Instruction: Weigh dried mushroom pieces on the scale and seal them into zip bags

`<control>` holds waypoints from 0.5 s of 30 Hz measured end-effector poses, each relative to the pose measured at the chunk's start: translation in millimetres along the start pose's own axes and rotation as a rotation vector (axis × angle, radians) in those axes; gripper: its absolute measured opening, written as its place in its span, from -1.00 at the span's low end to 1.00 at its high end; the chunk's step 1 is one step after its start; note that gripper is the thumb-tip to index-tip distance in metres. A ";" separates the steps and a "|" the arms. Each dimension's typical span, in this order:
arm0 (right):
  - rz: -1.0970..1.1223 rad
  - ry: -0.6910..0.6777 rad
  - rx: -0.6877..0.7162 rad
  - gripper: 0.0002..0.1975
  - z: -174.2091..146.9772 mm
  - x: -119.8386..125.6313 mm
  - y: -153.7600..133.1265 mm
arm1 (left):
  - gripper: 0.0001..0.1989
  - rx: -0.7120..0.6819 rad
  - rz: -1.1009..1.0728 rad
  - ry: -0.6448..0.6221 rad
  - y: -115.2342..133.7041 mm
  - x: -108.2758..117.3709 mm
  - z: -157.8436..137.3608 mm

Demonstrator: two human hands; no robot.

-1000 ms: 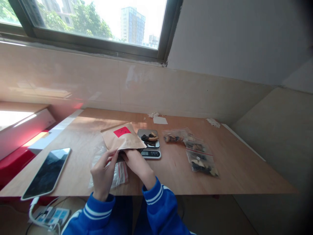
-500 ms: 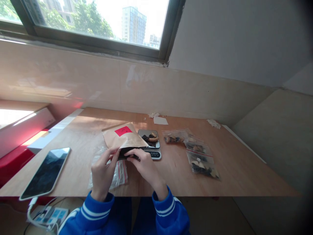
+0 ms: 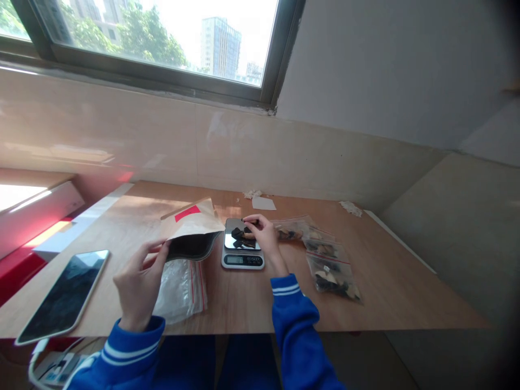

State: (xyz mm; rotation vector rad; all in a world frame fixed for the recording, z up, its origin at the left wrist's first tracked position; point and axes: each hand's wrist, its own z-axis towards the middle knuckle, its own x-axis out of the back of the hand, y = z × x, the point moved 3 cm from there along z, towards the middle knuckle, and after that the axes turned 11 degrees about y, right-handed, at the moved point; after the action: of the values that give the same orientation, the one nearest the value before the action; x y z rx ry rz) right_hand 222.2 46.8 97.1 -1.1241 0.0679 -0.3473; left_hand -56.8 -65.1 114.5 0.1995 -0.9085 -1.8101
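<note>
A brown paper pouch [image 3: 193, 222] with a red label hangs tilted from my left hand [image 3: 141, 273], which pinches its near corner. Its dark mouth gapes toward me. My right hand [image 3: 263, 235] is over the digital kitchen scale [image 3: 244, 261], fingertips pinched on a small dark piece that I cannot clearly make out. Dark dried pieces [image 3: 239, 237] and a tan one lie on the scale's shiny plate. Under the pouch is a stack of clear zip bags [image 3: 181, 292] with red seal lines.
Several filled zip bags [image 3: 333, 279] of dried pieces lie right of the scale. A phone [image 3: 63, 295] on a white cable is at the left edge. White paper [image 3: 264, 203] and crumpled tissue [image 3: 351, 208] lie near the wall.
My right hand has left the pouch's mouth and moved right and up over the scale plate. My left hand has shifted left, and the pouch with it, its mouth now wider.
</note>
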 end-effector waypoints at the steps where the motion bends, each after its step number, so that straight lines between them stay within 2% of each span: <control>1: -0.047 -0.055 0.015 -0.91 9.8 -8.0 9.6 | -0.71 -0.007 -0.005 -0.006 0.3 0.6 -0.7; 4: -0.216 -0.183 0.019 -0.88 26.7 -26.0 31.1 | -0.70 -0.033 -0.014 -0.035 1.1 2.2 -2.7; 6: -0.302 -0.203 0.022 -0.84 28.8 -28.7 37.1 | -0.70 -0.037 -0.013 -0.042 0.6 3.7 -2.4; 10: -0.285 -0.132 0.065 -0.76 22.6 -15.6 33.9 | -0.70 -0.023 -0.018 -0.027 -0.6 5.7 1.1; 15: -0.159 -0.063 0.041 -0.64 13.2 7.9 30.6 | -0.69 -0.017 -0.028 -0.027 0.2 4.1 2.5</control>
State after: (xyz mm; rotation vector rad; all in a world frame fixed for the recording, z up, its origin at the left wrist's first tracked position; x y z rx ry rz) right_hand 239.9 67.6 76.6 -1.1016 -0.0848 -0.4530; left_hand -59.7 -67.4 117.5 0.1782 -0.9127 -1.8494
